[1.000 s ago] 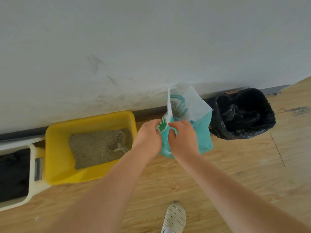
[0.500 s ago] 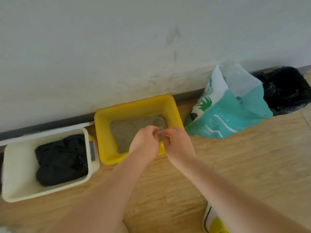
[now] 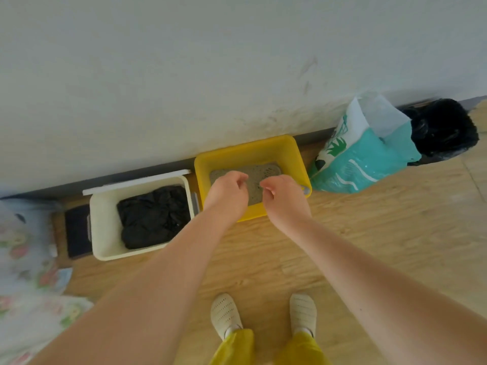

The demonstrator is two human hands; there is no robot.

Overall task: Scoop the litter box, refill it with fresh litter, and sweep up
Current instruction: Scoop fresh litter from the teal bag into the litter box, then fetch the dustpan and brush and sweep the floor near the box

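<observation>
A yellow litter box (image 3: 253, 154) with grey litter stands on the wood floor against the wall. A grey scoop (image 3: 272, 169) lies in its far right corner, partly hidden. My left hand (image 3: 228, 192) and my right hand (image 3: 283, 196) hover over the box's near side, a little apart, fingers loosely curled and holding nothing. To the right of the box leans a teal and white litter bag (image 3: 366, 156), its top open.
A white bin (image 3: 102, 227) lined with a black bag stands left of the litter box. A black trash bag (image 3: 445, 127) sits at the far right by the wall. Flowered fabric (image 3: 23, 259) lies at the left edge. My two feet in white shoes stand below.
My hands let go of the litter bag, which now leans by the wall, and moved left over the litter box. They have since drawn apart. The view shifted left.
</observation>
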